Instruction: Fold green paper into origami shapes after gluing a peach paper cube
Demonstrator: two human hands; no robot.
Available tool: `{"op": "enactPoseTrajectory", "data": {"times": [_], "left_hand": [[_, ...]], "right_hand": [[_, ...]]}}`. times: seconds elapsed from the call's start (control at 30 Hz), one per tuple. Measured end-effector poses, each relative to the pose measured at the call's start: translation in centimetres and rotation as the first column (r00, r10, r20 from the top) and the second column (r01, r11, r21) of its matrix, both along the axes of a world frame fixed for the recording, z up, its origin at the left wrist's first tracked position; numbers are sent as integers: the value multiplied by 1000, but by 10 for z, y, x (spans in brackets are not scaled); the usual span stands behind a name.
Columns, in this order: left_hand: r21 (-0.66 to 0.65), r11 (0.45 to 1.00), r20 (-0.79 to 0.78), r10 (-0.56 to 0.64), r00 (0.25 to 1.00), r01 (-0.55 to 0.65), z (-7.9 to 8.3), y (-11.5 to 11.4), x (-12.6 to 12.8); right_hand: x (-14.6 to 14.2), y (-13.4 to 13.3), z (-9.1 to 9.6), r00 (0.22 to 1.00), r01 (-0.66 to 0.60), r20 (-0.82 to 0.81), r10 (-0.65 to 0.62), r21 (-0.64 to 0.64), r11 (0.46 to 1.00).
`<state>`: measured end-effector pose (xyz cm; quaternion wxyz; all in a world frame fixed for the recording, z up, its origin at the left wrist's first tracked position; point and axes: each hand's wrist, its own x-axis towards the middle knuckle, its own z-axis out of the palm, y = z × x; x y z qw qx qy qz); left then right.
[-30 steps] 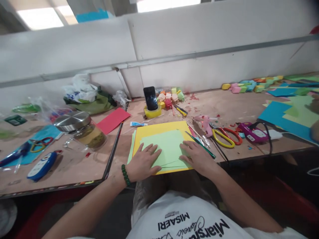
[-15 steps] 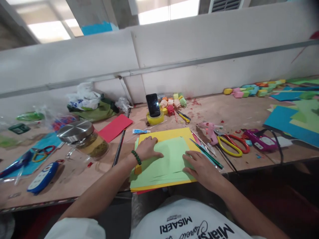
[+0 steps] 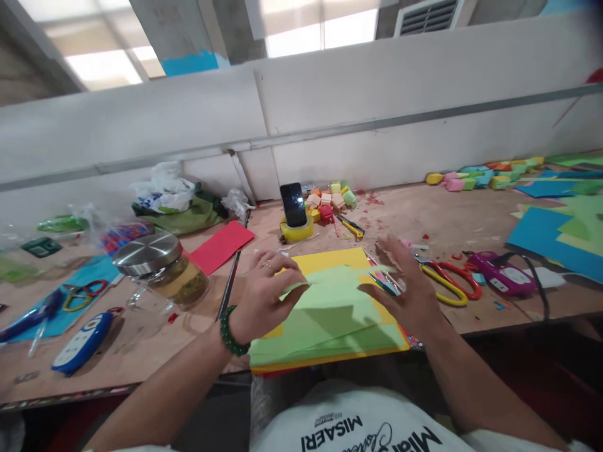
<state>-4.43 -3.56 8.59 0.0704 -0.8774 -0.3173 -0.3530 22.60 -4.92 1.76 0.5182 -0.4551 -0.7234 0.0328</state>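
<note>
A thin light green paper sheet (image 3: 346,277) is lifted above the pile, seen almost edge-on. My left hand (image 3: 266,292), with a green bead bracelet, pinches its left end between thumb and fingers. At the sheet's right end, my right hand (image 3: 409,292) is raised with thumb and fingers spread apart; the sheet's edge reaches into that gap without being gripped. Underneath lies a stack of green paper (image 3: 325,339) over yellow paper (image 3: 330,256), with a little red at the bottom edge. The lifted sheet casts a shadow on the stack.
A glass jar (image 3: 181,282) and red paper (image 3: 223,245) lie left. Behind the stack, a phone (image 3: 293,204) leans on a tape roll (image 3: 299,232) beside small paper cubes (image 3: 325,199). Scissors (image 3: 452,282) and a purple glue gun (image 3: 504,273) lie right, a blue remote-like object (image 3: 85,342) far left.
Both hands have risen from the flat stack. My left hand has lifted a green sheet, and my right hand has moved right and up, its fingers spreading.
</note>
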Motion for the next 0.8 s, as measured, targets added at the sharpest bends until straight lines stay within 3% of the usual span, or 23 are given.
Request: {"op": "enactPoseTrajectory", "data": {"times": [0.1, 0.2, 0.33, 0.47, 0.6, 0.8], "left_hand": [[354, 935, -58, 5, 998, 16, 2, -18, -5], [471, 882, -159, 89, 983, -3, -16, -25, -8], [399, 917, -297, 125, 947, 4, -44, -31, -12], [333, 943, -351, 132, 927, -8, -53, -36, -20], [259, 965, -407, 153, 900, -47, -56, -37, -25], [-20, 981, -587, 144, 797, -192, -69, -44, -15]], "right_hand": [[-4, 2, 16, 993, -110, 70, 96, 223, 969], [-8, 3, 10, 973, -135, 220, 73, 283, 950], [-10, 1, -15, 903, -223, 408, 131, 187, 957], [-8, -2, -31, 867, -278, 462, 188, 135, 951], [-6, -1, -35, 850, -245, 495, 180, 68, 967], [-12, -6, -35, 776, -295, 509, 373, -231, 927]]}}
